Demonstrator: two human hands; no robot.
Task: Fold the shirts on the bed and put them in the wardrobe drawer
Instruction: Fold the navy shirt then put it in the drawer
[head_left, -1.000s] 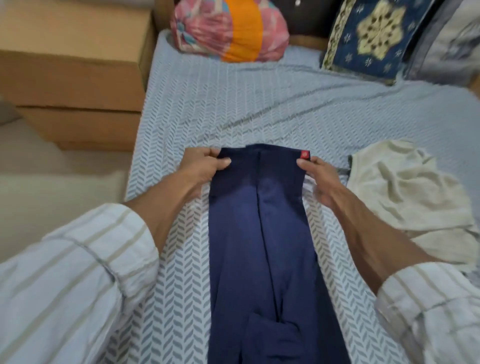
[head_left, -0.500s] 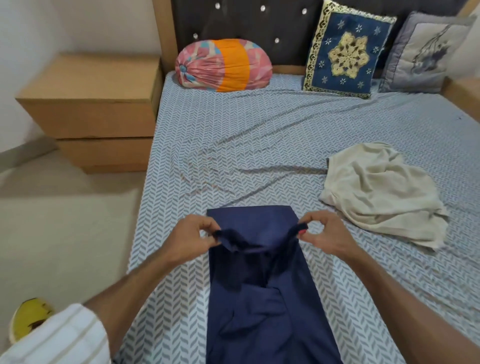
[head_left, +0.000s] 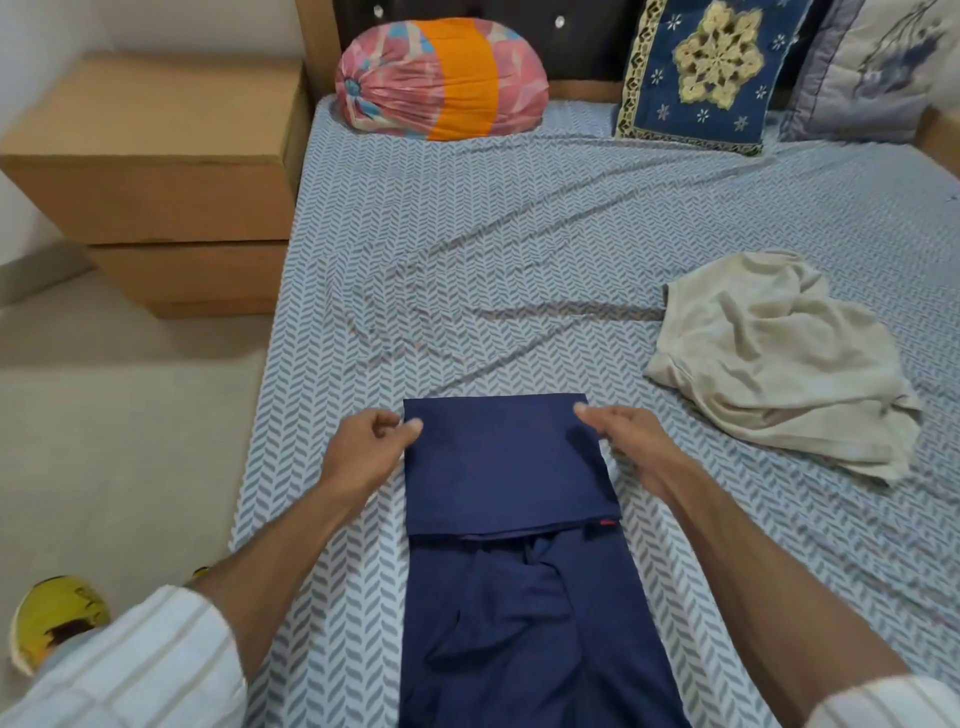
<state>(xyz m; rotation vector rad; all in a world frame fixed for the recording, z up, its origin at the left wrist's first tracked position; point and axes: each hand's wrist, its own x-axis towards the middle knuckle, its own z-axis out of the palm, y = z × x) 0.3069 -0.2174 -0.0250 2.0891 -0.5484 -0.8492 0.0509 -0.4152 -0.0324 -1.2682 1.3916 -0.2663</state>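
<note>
The navy shirt (head_left: 511, 561) lies on the bed (head_left: 519, 234) as a long narrow strip, its long axis running straight away from the person, with the far end doubled back toward the body so that a flat upper panel covers the strip's far part. The left hand (head_left: 363, 452) sits at the far-left corner of that panel, thumb and curled fingers (head_left: 413, 428) pinching the fold edge; the right hand (head_left: 631, 449) sits at the far-right corner, fingers lying loosely extended on the cloth, and whether they pinch it cannot be told. Both hands are equally near the fold line, one at each side, so the remaining strip lies below them, toward the person. The next fold probably calls for bringing the panel down over the loose, rumpled near part. A crumpled cream shirt (head_left: 774, 364) lies well apart to the right, unfolded. The bed carries a chevron-patterned sheet with creases; a bundle (head_left: 441, 78) and cushions (head_left: 701, 73) stand at the headboard, a wooden bedside cabinet (head_left: 156, 171) at left. No wardrobe is in view.
</note>
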